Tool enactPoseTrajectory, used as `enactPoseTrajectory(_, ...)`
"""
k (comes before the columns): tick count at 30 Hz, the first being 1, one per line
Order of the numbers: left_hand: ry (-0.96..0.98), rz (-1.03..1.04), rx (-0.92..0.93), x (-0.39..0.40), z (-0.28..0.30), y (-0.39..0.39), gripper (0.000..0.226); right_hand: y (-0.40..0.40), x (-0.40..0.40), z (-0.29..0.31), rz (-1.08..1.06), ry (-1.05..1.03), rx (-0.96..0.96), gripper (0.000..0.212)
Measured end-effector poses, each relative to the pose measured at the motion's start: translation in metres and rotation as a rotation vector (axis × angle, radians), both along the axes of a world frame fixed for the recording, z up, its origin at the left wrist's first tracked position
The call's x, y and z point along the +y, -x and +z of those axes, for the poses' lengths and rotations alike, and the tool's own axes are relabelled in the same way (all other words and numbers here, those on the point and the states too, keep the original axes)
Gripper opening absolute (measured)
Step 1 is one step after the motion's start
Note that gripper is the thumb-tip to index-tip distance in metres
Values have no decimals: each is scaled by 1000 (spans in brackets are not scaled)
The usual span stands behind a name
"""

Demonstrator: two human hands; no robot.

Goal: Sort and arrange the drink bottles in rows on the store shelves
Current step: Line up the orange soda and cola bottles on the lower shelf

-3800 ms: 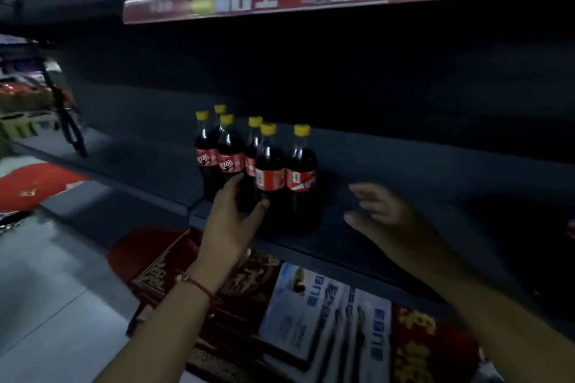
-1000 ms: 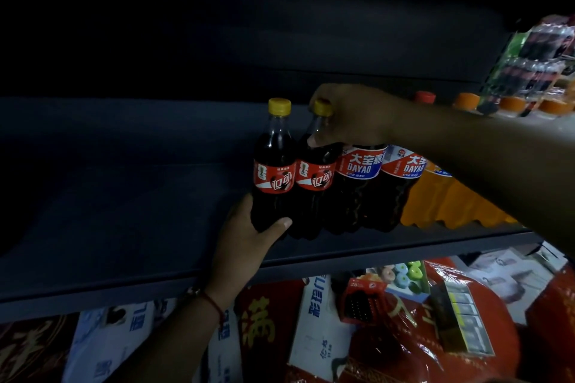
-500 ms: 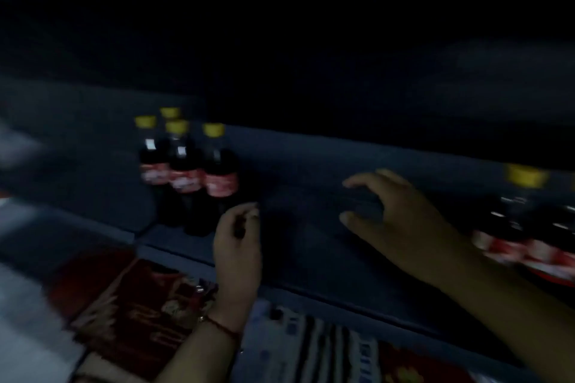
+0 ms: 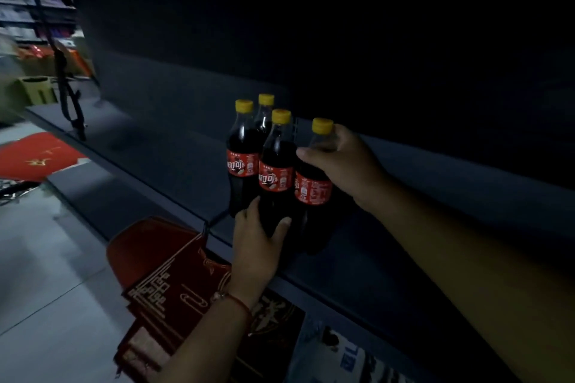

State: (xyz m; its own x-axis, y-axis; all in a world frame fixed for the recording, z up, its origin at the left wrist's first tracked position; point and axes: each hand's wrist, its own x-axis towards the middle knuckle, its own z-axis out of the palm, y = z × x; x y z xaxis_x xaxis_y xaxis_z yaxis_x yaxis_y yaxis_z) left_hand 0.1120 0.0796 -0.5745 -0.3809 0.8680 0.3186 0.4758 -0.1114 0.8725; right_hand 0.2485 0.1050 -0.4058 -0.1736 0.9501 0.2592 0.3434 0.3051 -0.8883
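Both hands grasping cola: left hand (image 4: 258, 239) wrapped round base of front cola bottle (image 4: 277, 171), right hand (image 4: 342, 162) clamped on shoulder of right cola bottle (image 4: 314, 186), both upright near front edge of dark shelf (image 4: 389, 246), two more cola bottles (image 4: 244, 162) just behind; judged step: carry pair upright, set down flush in row, labels forward, avoid knocking rear ones

You stand in a dim store aisle. A pale tiled floor (image 4: 46, 274) lies at eight o'clock, a red mat (image 4: 34, 158) at nine o'clock, and blurred lit shelving (image 4: 34, 12) at ten o'clock.
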Motion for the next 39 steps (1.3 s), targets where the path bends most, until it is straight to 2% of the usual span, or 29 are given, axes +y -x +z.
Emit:
enactPoseTrajectory(3, 16, 25, 35, 7, -3, -1, 57, -5, 0, -4, -46, -46, -25, 21)
enactPoseTrajectory(10, 31, -101, 34, -11, -5, -19, 53, -83, -43, 16, -26, 97, -72, 19)
enactPoseTrajectory(15, 54, -247, 51, -43, 3, -65, 43, -161, -97, 44, -3, 187, -302, 24)
enactPoseTrajectory(20, 81, -433, 78, -76, 12, -123, 53, -229, -143, 75, -141, 148, -585, 29)
enactPoseTrajectory(25, 74, -611, 94, -98, 13, -171, 46, -263, -166, 90, -219, 138, -828, 26)
enactPoseTrajectory(28, 107, -660, 53, -99, 9, -190, 57, -272, -168, 89, -250, 159, -799, 29)
enactPoseTrajectory(32, 115, -687, 29, -100, 8, -205, 69, -272, -162, 75, -336, 139, -592, 31)
enactPoseTrajectory(34, 101, -686, 20, -101, 8, -209, 75, -269, -158, 68, -362, 98, -547, 30)
enactPoseTrajectory(37, 75, -703, 24, -102, 6, -211, 76, -264, -154, 67, -391, 1, -720, 32)
enactPoseTrajectory(39, 66, -721, 33, -104, 4, -213, 68, -263, -153, 72, -386, 16, -804, 33)
